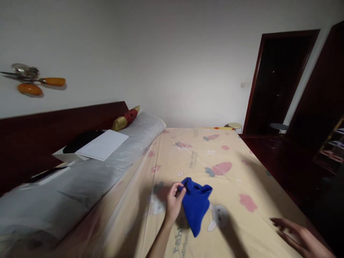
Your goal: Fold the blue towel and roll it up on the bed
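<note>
A piece of blue cloth (pixel 195 206), loosely bunched at its top and narrowing to a point below, hangs over the bed; whether it is a garment I cannot tell. My left hand (pixel 175 200) pinches its upper left corner between thumb and fingers. Off to the right, apart from the cloth, is my right hand (pixel 297 236), its fingers extended and spread, holding nothing. Under both hands lies a cream bed sheet (pixel 231 190) printed with rabbits, carrots and pink flowers.
Along the left runs a long grey bolster (pixel 107 179) with a white box lid (pixel 103 144) on it. Behind stand a dark headboard (pixel 61 125) and a red-and-gold cushion (pixel 126 118). Stools (pixel 235 125) and a dark doorway (pixel 279 82) are at the far right.
</note>
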`<action>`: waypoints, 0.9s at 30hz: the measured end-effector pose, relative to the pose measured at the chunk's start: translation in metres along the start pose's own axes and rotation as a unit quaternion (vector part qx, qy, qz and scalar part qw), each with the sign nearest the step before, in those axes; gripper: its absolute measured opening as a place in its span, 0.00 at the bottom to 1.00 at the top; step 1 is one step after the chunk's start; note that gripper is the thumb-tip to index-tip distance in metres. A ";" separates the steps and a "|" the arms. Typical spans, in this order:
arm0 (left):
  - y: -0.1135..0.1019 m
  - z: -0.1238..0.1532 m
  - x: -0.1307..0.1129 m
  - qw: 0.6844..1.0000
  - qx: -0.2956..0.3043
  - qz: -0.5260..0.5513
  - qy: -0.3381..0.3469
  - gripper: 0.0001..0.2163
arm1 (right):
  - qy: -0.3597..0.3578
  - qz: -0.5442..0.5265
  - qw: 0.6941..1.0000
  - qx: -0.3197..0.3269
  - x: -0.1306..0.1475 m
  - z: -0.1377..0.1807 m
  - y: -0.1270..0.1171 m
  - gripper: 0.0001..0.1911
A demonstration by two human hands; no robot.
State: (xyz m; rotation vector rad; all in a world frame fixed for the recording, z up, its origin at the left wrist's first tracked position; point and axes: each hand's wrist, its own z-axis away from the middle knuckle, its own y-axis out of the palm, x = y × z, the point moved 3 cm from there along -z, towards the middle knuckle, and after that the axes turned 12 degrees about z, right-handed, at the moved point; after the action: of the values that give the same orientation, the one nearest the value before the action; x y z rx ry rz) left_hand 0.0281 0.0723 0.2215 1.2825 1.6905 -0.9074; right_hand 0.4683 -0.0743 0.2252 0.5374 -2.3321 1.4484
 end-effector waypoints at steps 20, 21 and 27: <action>0.091 0.083 -0.063 0.967 0.230 0.108 -0.035 0.12 | -0.045 -0.276 0.946 0.164 0.151 -0.029 0.101 0.16; 0.093 0.084 -0.065 0.964 0.241 0.108 -0.038 0.12 | -0.038 -0.281 0.945 0.161 0.150 -0.029 0.103 0.17; 0.103 0.087 -0.070 0.960 0.237 0.130 -0.074 0.14 | 0.010 -0.315 0.937 0.153 0.137 -0.029 0.111 0.22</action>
State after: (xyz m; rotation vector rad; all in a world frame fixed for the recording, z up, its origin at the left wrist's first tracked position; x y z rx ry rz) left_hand 0.1548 -0.0090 0.2418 1.6570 1.1870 -1.2583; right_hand 0.2976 -0.0216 0.2164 1.2135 -1.6715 1.4627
